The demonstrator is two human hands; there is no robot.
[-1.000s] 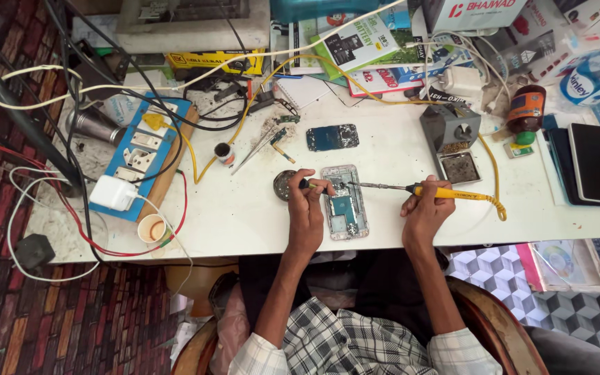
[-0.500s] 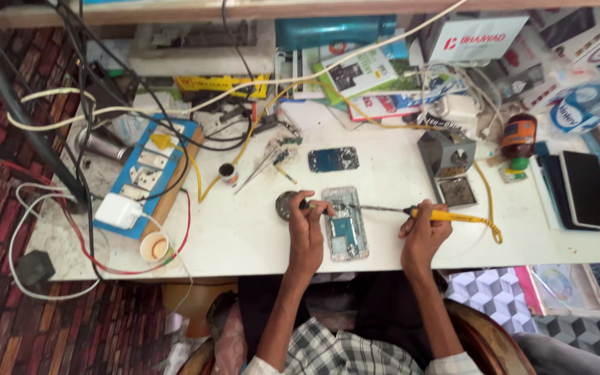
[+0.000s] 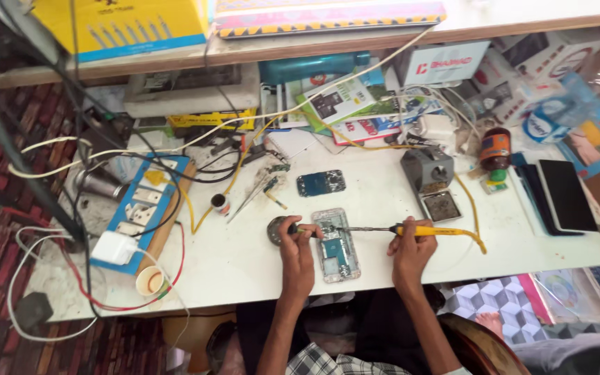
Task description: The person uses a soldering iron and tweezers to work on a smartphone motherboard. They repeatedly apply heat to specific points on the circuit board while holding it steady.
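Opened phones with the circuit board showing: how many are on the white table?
2. One opened phone lies between the hands, under the soldering iron's tip. A smaller dark board lies behind it. Clutter may hide others.

Two hands (image 3: 297, 244), one soldering iron (image 3: 425, 230), one opened phone (image 3: 335, 244), one circuit board (image 3: 321, 183).

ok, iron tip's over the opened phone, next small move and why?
Probably ease the soldering iron tip down onto the joint on the opened phone. The right hand holds the yellow handle with the tip over the board's upper end, while the left hand pinches a thin tool at the phone's top left edge. Actual contact cannot be told.
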